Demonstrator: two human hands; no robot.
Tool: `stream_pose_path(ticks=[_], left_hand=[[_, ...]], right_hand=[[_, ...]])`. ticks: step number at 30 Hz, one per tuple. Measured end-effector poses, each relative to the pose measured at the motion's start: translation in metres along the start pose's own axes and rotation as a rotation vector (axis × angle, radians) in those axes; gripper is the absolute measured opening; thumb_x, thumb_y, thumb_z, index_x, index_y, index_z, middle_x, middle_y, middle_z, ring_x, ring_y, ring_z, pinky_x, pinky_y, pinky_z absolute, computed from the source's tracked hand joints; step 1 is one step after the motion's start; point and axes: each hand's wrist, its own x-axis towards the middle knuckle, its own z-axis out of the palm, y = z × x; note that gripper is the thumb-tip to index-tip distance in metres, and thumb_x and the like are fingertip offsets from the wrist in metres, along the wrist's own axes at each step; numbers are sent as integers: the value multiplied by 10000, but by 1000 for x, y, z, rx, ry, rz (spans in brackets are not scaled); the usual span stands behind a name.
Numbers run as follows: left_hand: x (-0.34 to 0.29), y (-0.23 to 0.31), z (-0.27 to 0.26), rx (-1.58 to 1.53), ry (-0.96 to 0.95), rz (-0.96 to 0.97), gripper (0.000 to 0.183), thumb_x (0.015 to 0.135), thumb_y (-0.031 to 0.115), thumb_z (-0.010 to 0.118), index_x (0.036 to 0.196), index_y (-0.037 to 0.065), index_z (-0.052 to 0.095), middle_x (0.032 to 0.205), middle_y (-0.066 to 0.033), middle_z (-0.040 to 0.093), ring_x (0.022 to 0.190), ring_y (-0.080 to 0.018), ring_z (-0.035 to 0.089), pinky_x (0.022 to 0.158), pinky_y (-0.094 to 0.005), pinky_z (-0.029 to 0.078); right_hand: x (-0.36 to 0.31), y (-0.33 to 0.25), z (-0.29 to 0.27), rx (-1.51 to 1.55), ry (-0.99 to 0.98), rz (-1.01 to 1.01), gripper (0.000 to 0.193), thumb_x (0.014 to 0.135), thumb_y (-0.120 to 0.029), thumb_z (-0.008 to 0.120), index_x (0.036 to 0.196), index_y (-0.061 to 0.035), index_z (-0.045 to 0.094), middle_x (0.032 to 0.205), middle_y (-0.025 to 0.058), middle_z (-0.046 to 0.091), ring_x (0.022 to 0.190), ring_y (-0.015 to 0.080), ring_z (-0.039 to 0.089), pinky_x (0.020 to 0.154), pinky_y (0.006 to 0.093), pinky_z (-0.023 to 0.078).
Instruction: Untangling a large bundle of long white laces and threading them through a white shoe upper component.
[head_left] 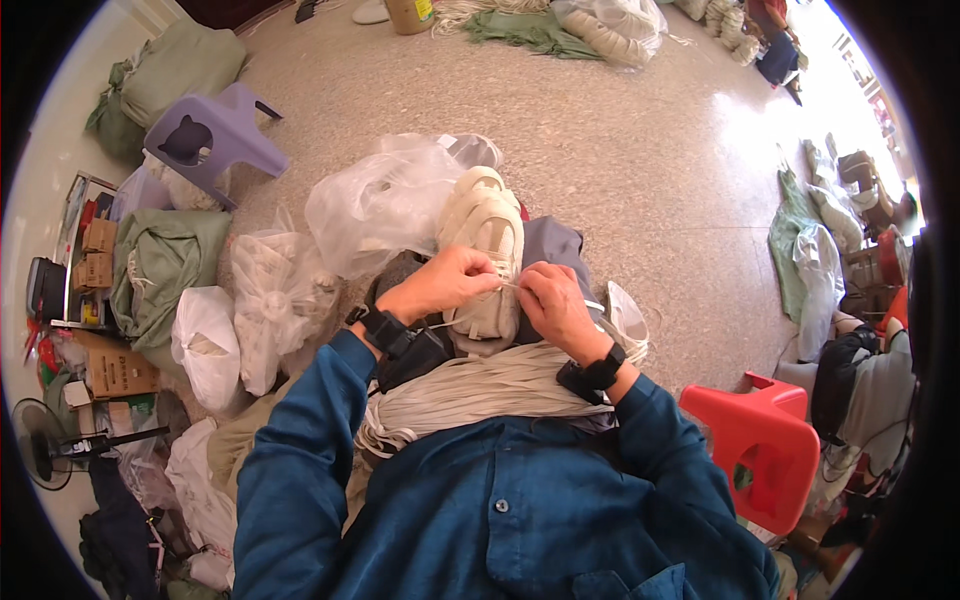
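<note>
Sandal upper [484,232], cream and strappy, stood on your lap above the hank of pale cord [480,385], and you looked mid-way through lacing it. Your left hand [440,285] pinched a thin strand against its side; your right hand [552,302] gripped the same strand, so the next pull needed steady tension.

Speckled stone floor [600,130] with purple stool [215,135], red stool [765,440], plastic bags [375,205].

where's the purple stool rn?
Head view, upper left: the purple stool lies tipped over on the floor, between a green sack behind it and clear plastic bags to its right.
</note>
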Motion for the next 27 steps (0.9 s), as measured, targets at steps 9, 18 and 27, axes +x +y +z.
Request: stream_pose_path(ticks=[9,18,27], left_hand=[[-19,-12,-18,-274,114,-60,160,905,197,739,882,45,694,934,13,608,813,-90,543,766,-260,465],[-14,-24,7,235,347,-62,154,727,169,719,811,77,630,869,-111,597,845,-306,606,778,-426,467],[-44,-5,40,463,495,100,170,765,126,723,870,83,596,976,-85,559,996,-293,553,909,-444,385]], right_hand=[[-2,10,-39,-44,-54,-8,84,832,-106,670,813,-45,615,923,94,613,909,315,596,848,426,425],[-70,32,-122,-62,-265,177,99,828,-104,690,805,-36,622,828,105,617,837,304,598,835,409,430],[-50,11,-86,67,-108,190,108,862,-96,668,922,-11,641,840,133,658,825,310,643,740,391,496]])
